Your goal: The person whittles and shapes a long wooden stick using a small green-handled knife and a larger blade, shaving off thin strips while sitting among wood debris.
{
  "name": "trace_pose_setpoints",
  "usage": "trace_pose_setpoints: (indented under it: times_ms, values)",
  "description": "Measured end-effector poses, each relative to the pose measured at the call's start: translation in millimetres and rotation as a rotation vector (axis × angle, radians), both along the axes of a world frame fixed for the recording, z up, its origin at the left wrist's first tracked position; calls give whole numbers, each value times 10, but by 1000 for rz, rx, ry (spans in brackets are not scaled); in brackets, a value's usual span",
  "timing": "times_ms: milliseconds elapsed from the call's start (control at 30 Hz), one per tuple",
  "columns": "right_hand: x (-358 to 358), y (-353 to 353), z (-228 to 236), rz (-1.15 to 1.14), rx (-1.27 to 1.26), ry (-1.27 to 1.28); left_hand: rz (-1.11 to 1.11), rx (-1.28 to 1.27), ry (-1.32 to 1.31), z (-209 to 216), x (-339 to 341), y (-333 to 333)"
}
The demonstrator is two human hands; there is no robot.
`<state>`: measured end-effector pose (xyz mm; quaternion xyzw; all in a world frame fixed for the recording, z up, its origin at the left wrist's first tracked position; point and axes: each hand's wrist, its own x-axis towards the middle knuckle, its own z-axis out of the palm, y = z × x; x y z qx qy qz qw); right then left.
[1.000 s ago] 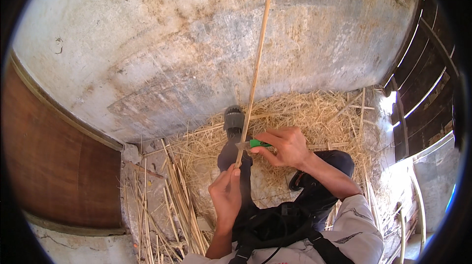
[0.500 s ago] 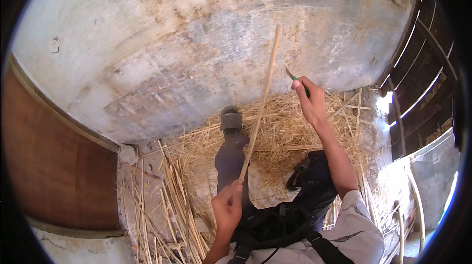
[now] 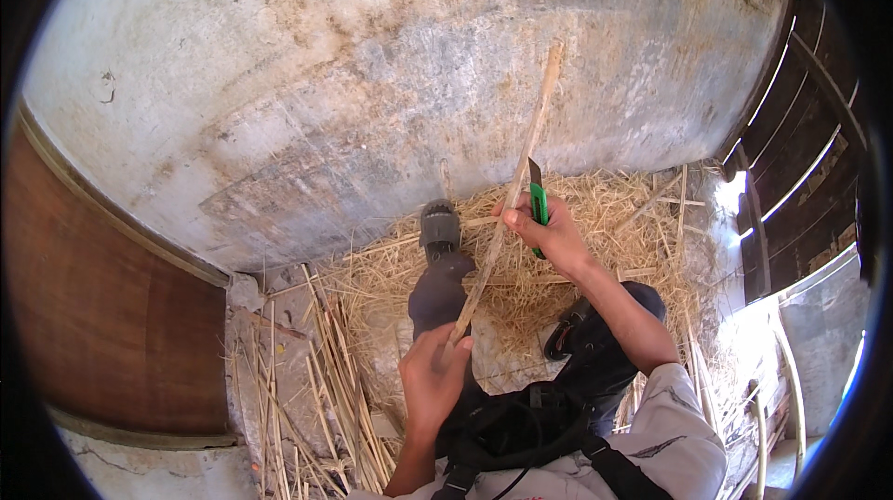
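A long, pale split stick (image 3: pixel 534 128), perhaps bamboo, slants up and away from me toward the wall. Its near end sits in my left hand (image 3: pixel 433 383), which is closed around it in front of my lap. My right hand (image 3: pixel 558 235) grips a green utility knife (image 3: pixel 539 206) with its dark blade out, pointing up beside the stick. The thumb and fingertips of that hand also touch the stick near its middle. Whether the blade meets the stick I cannot tell.
Straw-like shavings (image 3: pixel 595 212) cover the floor between my legs and the stained wall (image 3: pixel 372 100). Long split strips (image 3: pixel 339 360) lie in a heap at the left, near a brown wooden panel (image 3: pixel 121 305). Dark slats (image 3: pixel 800 156) stand at the right, with poles (image 3: pixel 789 370) below.
My right hand has come down and left with the knife, and now touches the stick. The stick has turned, its broader face showing and its far end shifted slightly right.
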<state>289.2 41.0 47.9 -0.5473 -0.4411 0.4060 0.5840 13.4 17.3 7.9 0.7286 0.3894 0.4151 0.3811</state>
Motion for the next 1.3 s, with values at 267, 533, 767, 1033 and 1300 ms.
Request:
trace_pose_setpoints:
  times_ms: [267,533,767,1033,1300]
  values:
    - [-44,-64,40,-29,62,-40,31,-160,28,257,226,73]
    - [-60,-121,-64,-18,416,-609,80,-112,-96,150,230,102]
    - [-221,-181,-112,-23,596,-1021,80,-147,-103,272,223,96]
    - [-321,-198,-49,-128,615,-1102,23,-433,-223,372,185,62]
    - [-374,-176,-33,-182,611,-1144,-9,-538,-271,424,132,69]
